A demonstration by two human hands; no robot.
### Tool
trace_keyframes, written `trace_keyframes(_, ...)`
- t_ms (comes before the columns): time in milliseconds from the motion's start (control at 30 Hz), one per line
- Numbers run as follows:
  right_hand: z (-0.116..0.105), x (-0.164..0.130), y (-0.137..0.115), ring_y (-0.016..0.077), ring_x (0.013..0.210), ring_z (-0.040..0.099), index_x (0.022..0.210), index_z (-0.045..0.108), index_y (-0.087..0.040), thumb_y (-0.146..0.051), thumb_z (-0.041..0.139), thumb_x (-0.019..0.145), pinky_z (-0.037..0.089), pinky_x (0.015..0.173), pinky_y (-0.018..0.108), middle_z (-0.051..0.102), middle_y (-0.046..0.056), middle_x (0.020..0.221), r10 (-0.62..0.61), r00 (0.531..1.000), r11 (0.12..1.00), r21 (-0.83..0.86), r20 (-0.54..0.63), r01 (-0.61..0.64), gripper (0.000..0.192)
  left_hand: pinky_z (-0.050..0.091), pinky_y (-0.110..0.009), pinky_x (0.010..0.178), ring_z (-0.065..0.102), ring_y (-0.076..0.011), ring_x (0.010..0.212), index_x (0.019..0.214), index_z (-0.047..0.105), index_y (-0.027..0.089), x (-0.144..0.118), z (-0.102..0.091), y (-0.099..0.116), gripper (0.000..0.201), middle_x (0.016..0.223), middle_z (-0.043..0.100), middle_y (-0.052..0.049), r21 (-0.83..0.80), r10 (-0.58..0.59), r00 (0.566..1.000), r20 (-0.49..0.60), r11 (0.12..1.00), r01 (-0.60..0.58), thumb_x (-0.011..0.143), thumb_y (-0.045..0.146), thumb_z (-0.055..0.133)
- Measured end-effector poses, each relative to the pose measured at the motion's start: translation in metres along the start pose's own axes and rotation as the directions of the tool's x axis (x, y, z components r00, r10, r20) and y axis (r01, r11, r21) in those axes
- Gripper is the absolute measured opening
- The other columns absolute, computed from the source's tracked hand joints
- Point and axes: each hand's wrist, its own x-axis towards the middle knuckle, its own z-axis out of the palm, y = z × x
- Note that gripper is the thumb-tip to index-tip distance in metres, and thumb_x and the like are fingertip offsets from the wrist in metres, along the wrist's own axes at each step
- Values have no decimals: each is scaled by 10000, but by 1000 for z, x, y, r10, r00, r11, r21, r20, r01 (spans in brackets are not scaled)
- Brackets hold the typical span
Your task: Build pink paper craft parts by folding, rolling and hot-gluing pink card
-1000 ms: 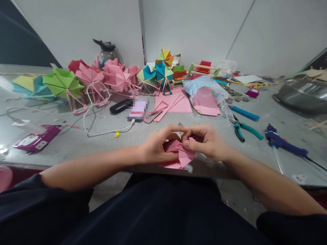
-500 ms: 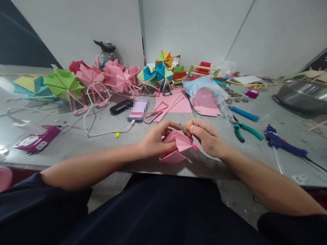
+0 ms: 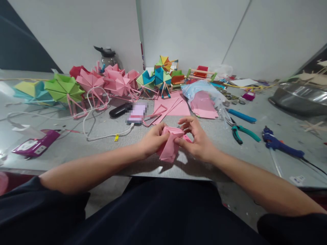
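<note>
A folded pink paper piece [image 3: 170, 147] with several layered folds is held above the table near its front edge. My left hand [image 3: 154, 140] is closed on its left side, thumb across the front. My right hand [image 3: 196, 140] pinches its right side with thumb low on the paper, the other fingers curled behind and partly hidden. A small pink part [image 3: 187, 138] sticks out at the right beside those fingers. Behind the hands lie pink paper sheets and strips [image 3: 171, 103], and a plastic bag [image 3: 198, 89] with more pink paper.
Finished-looking paper wheels on stick frames, among them a green one [image 3: 63, 87], line the back. A phone [image 3: 137, 113] on a white cable lies left of centre. To the right are pliers [image 3: 245, 132], a blue glue gun [image 3: 282, 143] and a metal bowl [image 3: 298, 98]. A purple power strip [image 3: 38, 143] sits left.
The folded pink paper has turned more upright in my hands. My right hand has come from a closed pinch at its right end onto its front, with fingers more spread.
</note>
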Motion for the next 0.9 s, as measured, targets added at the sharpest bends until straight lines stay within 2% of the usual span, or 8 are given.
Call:
trace_keyframes(100,2,1,5,264,1030,598,1318,556,-302,-633,846,915,547,898,449,631,98,1281,26,1000,1000,15,7,-27,597,549,-282,686,697,-173,757,971,623,195,-2,0,1,293,890,728,-26,-247,-78,989,123,963,106,774,270,827)
trace_keyframes(233,-1,6,12,252,981,617,1306,579,-296,-635,878,889,552,839,420,663,82,1190,104,995,993,55,2,-103,614,628,-370,875,800,-255,999,1191,610,200,-1,-3,6,528,1173,799,-97,-429,-47,965,260,889,159,715,209,838)
trace_keyframes(300,-2,8,16,242,953,629,1279,604,-282,-649,897,867,547,838,417,682,72,1145,138,990,989,53,-3,-137,625,633,-373,873,810,-243,977,1290,539,237,-1,-5,7,662,1225,792,-84,-416,-39,960,277,896,156,735,188,898)
trace_keyframes(367,-3,10,17,236,928,642,1232,633,-264,-667,907,848,542,834,414,703,64,1101,150,989,988,41,-10,-150,621,625,-337,821,802,-205,896,1330,491,263,-2,-4,7,730,1188,788,-52,-366,-32,961,276,921,136,750,165,923)
trace_keyframes(467,-5,11,16,232,876,660,1142,672,-242,-696,886,856,535,786,399,720,49,991,162,987,986,36,16,-163,578,595,-275,751,768,-150,815,1335,484,274,-4,-1,7,699,1096,771,8,-314,-26,972,235,944,101,766,127,864)
trace_keyframes(567,-7,13,13,216,779,659,1079,702,-228,-683,840,912,525,722,380,701,24,863,177,981,982,56,85,-182,504,573,-248,701,752,-134,782,1340,490,275,-5,0,8,705,1066,766,28,-310,-34,976,214,946,101,737,85,802)
trace_keyframes(767,-9,14,7,172,694,591,975,675,-240,-713,859,897,516,638,344,654,2,835,184,962,930,282,203,-237,513,621,-302,768,796,-209,889,1356,538,277,-1,-7,12,803,1113,790,-23,-412,-43,942,332,892,186,662,89,895)
trace_keyframes(900,-6,15,9,176,725,589,1007,626,-265,-738,855,892,539,634,347,655,8,910,133,963,883,414,233,-223,538,640,-377,863,804,-286,1041,1354,615,254,3,-11,12,792,1216,782,-97,-382,0,906,424,907,178,675,287,1021)
